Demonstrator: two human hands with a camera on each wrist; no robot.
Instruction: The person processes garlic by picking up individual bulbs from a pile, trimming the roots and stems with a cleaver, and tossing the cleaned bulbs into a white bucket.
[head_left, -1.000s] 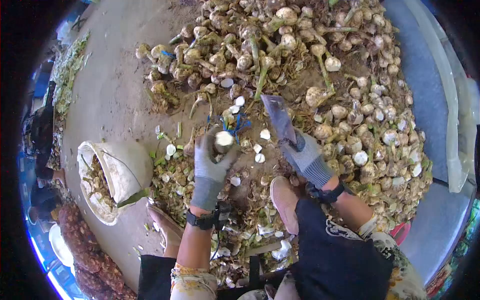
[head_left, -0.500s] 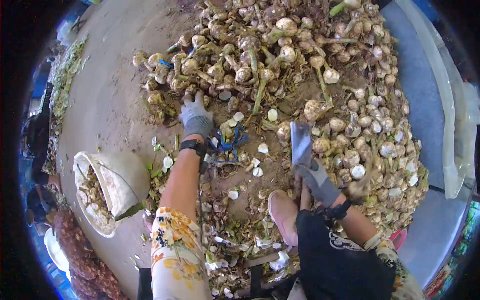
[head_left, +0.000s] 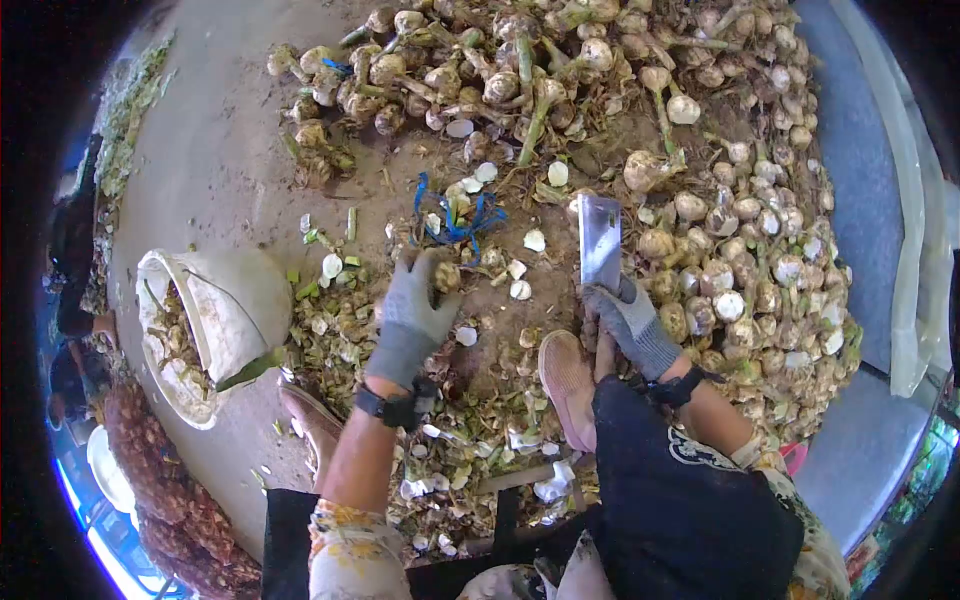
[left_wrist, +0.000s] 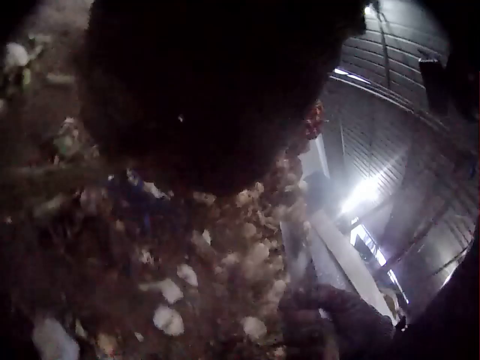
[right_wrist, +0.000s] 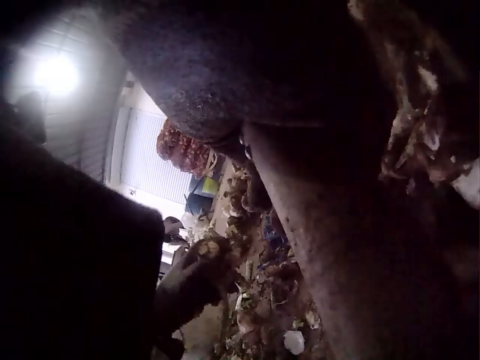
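Clearly, the left hand curls round a garlic bulb, which sits left of the forward-pointing knife gripped by the right hand.

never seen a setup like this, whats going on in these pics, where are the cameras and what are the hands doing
There is no robot here: these are a person's own two hands, in grey gloves. The clear, wide picture comes from a camera on the person's head, looking down. The two dark ones come from cameras on the wrists, so much of each is blocked.

On the ground lie heaps of garlic, plus scraps and some blue string. A white bucket is off to the left.

The left hand holds a bulb. The right hand grips a knife with a broad blade.
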